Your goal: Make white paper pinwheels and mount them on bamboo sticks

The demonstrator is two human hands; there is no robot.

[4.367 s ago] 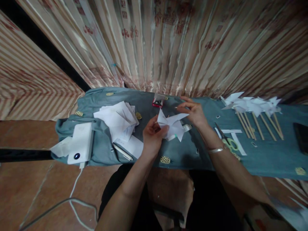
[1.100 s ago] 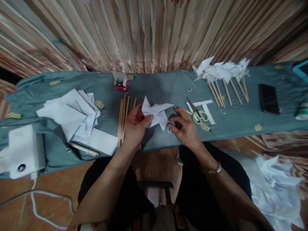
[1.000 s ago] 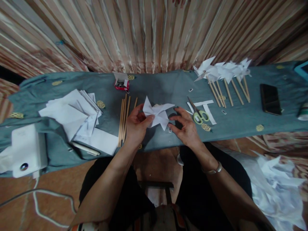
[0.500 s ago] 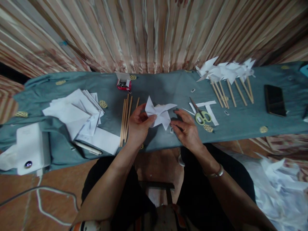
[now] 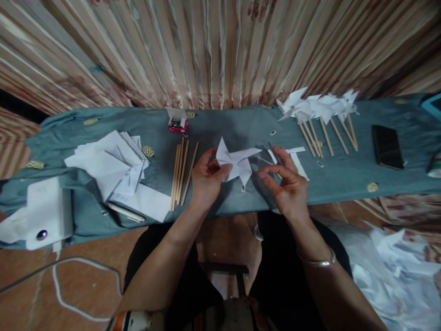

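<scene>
My left hand [image 5: 206, 177] pinches a white folded paper pinwheel [image 5: 238, 162] at its centre and holds it just above the blue-grey tablecloth [image 5: 227, 128]. My right hand [image 5: 288, 186] hovers to the right of the pinwheel, thumb and forefinger drawn together towards it; what they hold, if anything, is too small to name. It covers the green-handled scissors; only the blade tip [image 5: 271, 148] shows. A small white tag [image 5: 243, 187] lies on the cloth under the pinwheel.
Several wooden sticks [image 5: 182, 172] lie left of my hands, beyond them a pile of white paper [image 5: 110, 161]. A red box of pins [image 5: 177, 124] sits at the back. Finished pinwheels on sticks [image 5: 319, 110], paper strips [image 5: 299, 161] and a black phone [image 5: 386, 146] lie right. White box [image 5: 44, 214] far left.
My right hand has lifted off the cloth near the small tag and shifted right, now covering the scissors, fingers pinched. My left hand still holds the pinwheel, carried slightly right.
</scene>
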